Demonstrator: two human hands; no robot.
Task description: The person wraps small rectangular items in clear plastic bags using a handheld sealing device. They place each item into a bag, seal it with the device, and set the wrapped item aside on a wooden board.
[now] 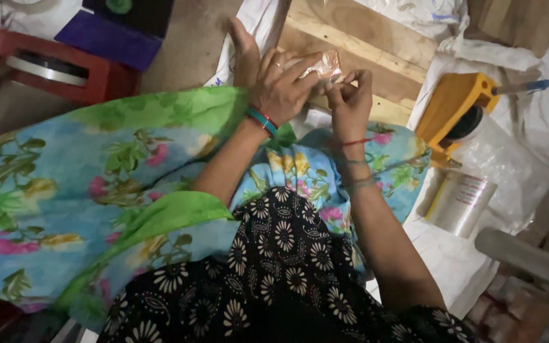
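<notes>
Both hands clamp a clear packet (322,65): left hand (281,86) grips its near end, right hand (349,95) pinches beneath; its long axis points up-right.

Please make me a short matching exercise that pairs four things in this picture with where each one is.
Things:
1. clear packet
2. yellow tape dispenser
3. tape roll
4. red stool

Places:
A. upper left, on the floor
B. lying on white sheeting, at the right, below the dispenser
C. pinched between the left hand and the right hand
D. right of the hands, beside the wooden board

Pairs: 1-C, 2-D, 3-B, 4-A
</notes>
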